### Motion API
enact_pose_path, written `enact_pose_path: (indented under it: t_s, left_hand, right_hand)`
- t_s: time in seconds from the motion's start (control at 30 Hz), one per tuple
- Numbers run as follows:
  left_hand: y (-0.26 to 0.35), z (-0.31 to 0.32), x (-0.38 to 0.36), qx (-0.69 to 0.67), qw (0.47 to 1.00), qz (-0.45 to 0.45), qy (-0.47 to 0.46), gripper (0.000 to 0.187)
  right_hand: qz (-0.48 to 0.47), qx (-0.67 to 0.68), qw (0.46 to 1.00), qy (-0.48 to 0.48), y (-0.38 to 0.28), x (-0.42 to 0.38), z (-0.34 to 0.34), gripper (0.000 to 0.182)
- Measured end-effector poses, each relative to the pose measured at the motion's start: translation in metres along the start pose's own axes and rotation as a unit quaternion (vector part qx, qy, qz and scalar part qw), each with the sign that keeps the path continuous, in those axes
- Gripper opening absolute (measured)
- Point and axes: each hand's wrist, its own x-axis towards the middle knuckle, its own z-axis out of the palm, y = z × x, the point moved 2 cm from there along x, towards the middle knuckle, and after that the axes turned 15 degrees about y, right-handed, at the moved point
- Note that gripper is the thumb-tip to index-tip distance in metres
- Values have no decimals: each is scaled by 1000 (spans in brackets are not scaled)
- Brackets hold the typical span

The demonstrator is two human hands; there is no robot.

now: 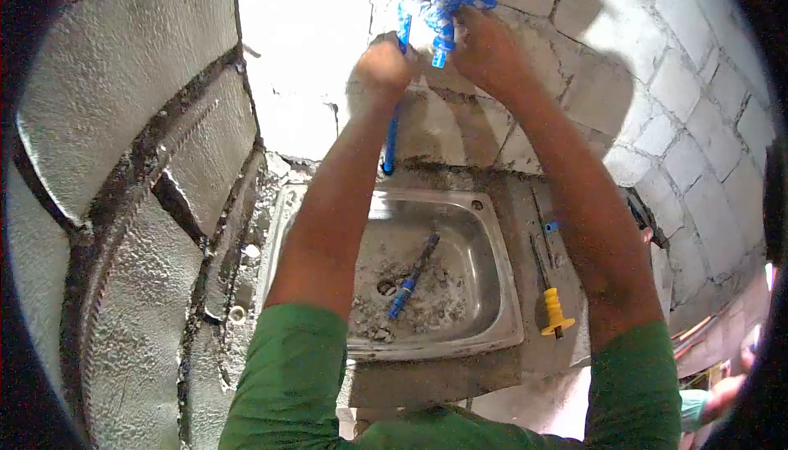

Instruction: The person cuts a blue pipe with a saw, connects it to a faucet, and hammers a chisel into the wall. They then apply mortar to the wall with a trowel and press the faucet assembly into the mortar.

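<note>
Green sleeves are seen nearest the camera, with both bare arms raised. Below them, a steel sink is set in a concrete counter, with rubble and a blue-handled tool lying in its basin; a yellow-handled chisel is laid on the counter just beside it. Farther up, against the block wall, a vertical blue pipe is gripped by the left hand, while a blue pipe fitting is clasped by the right hand.

No text, label, brand, number or sign can be read anywhere.
</note>
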Motion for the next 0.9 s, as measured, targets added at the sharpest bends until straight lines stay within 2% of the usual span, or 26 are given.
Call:
enact_pose_path:
  t_s: [0.03,0.07,0.1,0.13,0.17,0.2,0.27,0.3,0.33,0.37,0.4,0.43,0.47,0.5,0.53,0.6,0.63,0.7,0.73,0.77,0.83,0.87,0.9]
  left_hand:
    - [-3,-2,3,-43,999,15,-6,32]
    - [6,-18,5,27,992,86,-90,29]
    - [2,1,3,31,992,81,-89,29]
    - [-4,31,-1,-156,987,-43,-8,27]
    - [-14,49,-6,-334,926,-163,72,25]
    - [-19,50,-8,-329,927,-169,71,25]
    - [-15,40,-9,-334,938,-81,34,35]
    - [-14,36,-9,-331,940,-81,31,35]
    - [-10,32,-7,-201,975,27,86,31]
    - [-7,27,-11,-64,980,133,135,28]
    - [-9,34,-12,-55,978,138,148,24]
    - [-8,34,-14,-52,978,138,145,24]
    - [-3,31,-16,-25,990,110,83,23]
    - [5,25,-14,1,996,85,25,22]
    - [8,13,-11,-11,999,29,-40,22]
    - [7,-1,-15,-20,998,25,-44,23]
    - [8,-5,-12,-34,998,20,-46,26]
    - [-1,1,-22,-32,998,-10,-61,31]
    - [-16,13,-35,-37,998,-9,-51,33]
    - [-24,17,-44,-41,998,-8,-43,34]
    - [-15,-15,-79,-138,973,-141,-120,35]
    - [-25,-3,-100,-139,973,-139,-124,35]
    - [-45,22,-130,-126,972,-151,-125,34]
  right_hand:
    - [-7,56,997,52,6,3,26,47]
    - [-11,114,988,106,6,2,46,48]
    - [-14,120,987,103,4,0,62,48]
    - [13,125,981,145,7,-2,73,51]
    - [44,128,973,184,7,-6,83,55]
    - [46,133,974,177,5,-1,88,55]
    - [32,252,958,135,3,26,88,48]
    - [35,255,957,133,3,37,88,48]
    - [-72,200,961,177,0,47,87,37]
    - [-177,144,950,214,-7,48,88,26]
    - [26,394,914,91,-3,40,101,17]
    - [29,397,913,89,5,36,122,17]
    - [-35,236,961,139,20,33,148,27]
    - [-102,65,975,187,27,33,158,38]
    - [-103,65,973,194,23,36,148,38]
    - [-16,141,968,206,14,33,130,36]
    - [-18,141,966,215,11,41,122,36]
    - [-103,123,956,244,5,47,110,34]
    - [-39,103,982,153,4,45,109,38]
    - [-39,103,982,153,2,44,107,38]
    - [-69,155,966,196,-1,41,103,11]
    - [-17,213,958,189,-4,37,103,14]
    - [-13,210,959,188,-3,37,103,14]
